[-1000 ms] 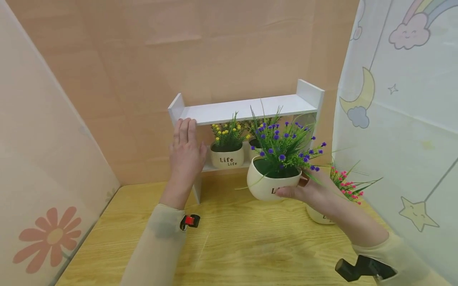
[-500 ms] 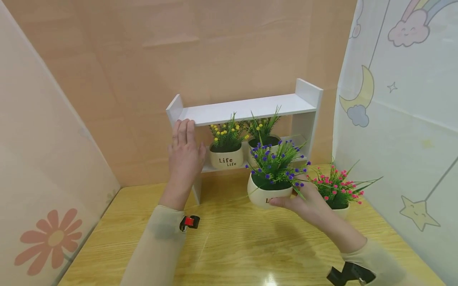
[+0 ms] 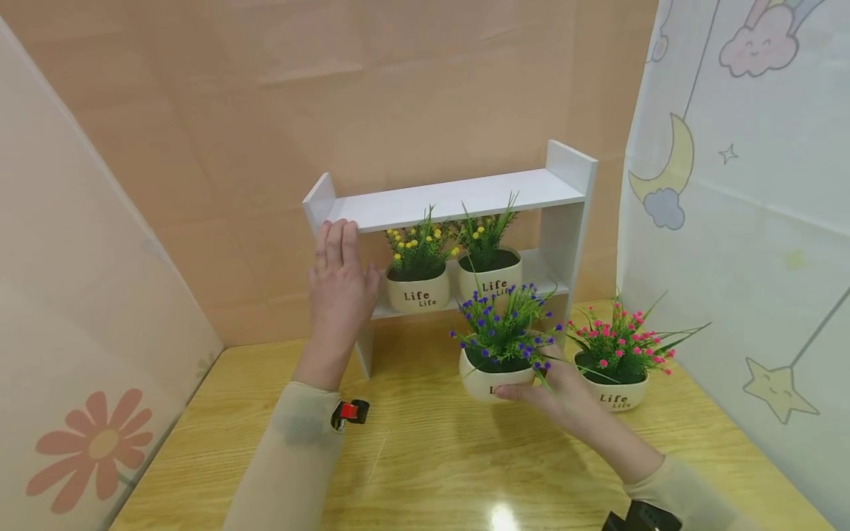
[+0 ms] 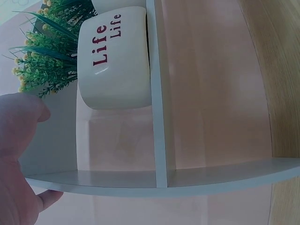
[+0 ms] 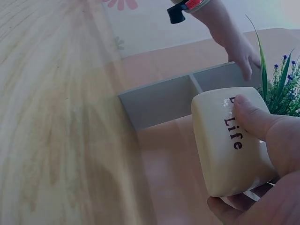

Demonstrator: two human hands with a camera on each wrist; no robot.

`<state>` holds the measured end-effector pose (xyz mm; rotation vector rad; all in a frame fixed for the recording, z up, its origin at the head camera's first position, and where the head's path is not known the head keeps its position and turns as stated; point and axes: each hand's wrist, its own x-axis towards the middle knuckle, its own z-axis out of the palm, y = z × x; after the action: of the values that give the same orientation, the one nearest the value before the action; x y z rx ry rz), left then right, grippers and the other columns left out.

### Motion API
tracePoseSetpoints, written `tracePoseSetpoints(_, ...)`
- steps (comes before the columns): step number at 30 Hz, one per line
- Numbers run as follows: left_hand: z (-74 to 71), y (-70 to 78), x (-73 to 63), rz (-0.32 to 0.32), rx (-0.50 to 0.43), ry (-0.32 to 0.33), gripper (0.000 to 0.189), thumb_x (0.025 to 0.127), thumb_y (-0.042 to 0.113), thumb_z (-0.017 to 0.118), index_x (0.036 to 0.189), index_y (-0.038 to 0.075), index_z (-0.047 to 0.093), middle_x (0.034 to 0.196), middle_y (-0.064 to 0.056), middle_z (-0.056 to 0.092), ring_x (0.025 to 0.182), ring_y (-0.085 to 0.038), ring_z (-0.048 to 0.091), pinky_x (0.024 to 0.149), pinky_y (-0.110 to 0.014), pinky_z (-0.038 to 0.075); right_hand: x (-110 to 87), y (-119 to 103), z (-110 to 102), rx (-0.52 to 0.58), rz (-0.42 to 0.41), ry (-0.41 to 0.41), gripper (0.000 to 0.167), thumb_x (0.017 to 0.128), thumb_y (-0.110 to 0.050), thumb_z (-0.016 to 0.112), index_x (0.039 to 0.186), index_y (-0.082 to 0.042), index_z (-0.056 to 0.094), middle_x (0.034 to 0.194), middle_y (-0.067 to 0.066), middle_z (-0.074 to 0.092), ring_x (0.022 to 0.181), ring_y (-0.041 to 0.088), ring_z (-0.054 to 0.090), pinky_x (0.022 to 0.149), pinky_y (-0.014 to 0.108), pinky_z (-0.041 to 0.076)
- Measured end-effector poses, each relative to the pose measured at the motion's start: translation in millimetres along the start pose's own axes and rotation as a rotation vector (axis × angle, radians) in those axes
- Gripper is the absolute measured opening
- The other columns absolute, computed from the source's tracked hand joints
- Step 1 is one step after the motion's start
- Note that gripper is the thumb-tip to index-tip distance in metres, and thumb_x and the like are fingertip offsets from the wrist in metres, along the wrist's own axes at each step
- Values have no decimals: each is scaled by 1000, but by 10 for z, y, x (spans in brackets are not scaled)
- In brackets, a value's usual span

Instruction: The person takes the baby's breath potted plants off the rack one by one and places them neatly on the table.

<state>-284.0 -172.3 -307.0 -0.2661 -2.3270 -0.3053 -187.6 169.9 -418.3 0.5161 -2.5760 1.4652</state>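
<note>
My left hand (image 3: 339, 287) grips the front left corner of a white two-tier shelf (image 3: 451, 198), fingers over the upper board and thumb lower down. My right hand (image 3: 558, 391) holds a potted plant with purple flowers (image 3: 498, 380) by its cream pot, thumb across the printed front. In the right wrist view the pot (image 5: 220, 154) appears held above the wooden table, in front of the shelf. Two yellow-flowered potted plants stand side by side on the lower board: one on the left (image 3: 418, 293), one on the right (image 3: 490, 273), partly covered by the purple flowers.
A pink-flowered potted plant (image 3: 614, 391) stands on the wooden table (image 3: 398, 457), to the right of my right hand. A tan backdrop (image 3: 432, 88) rises behind the shelf. Printed white sheets hang at the left (image 3: 80, 258) and right (image 3: 730, 258).
My right hand has brought the purple-flowered plant down and slightly left, uncovering the right yellow-flowered plant and the pink-flowered one. My left hand keeps its place on the shelf.
</note>
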Motion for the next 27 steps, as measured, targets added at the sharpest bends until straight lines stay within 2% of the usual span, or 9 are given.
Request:
tracePoseSetpoints(5,5,-3,-2,-1,-2,-6,79,104,21,74,166,5,26,171,-15,29,166,-35,17,96,-65,51,-35,127,67,-71,1,35,75,89,-49,92,154,-24,64,164,14,48,150,45,48,115,70,43)
tracePoseSetpoints(13,8,-10,-2,-11,-3,-18,79,105,20,72,166,6,25,173,-13,27,167,-34,14,97,-65,50,-20,327,161,-69,-133,58,73,87,-36,96,150,-17,66,157,10,56,147,40,49,116,68,42)
tracePoseSetpoints(20,23,-11,1,-8,-11,-16,78,105,20,72,165,6,25,172,-13,27,167,-34,14,99,-66,50,-101,409,227,-94,-57,71,87,86,-40,96,158,-12,56,159,16,48,148,45,47,116,67,44)
tracePoseSetpoints(27,31,-13,-4,14,-9,27,77,103,19,75,163,6,28,170,-14,30,165,-35,18,95,-66,52,-107,530,259,-76,-31,82,102,87,-40,96,166,-4,44,171,25,38,155,55,38,121,70,35)
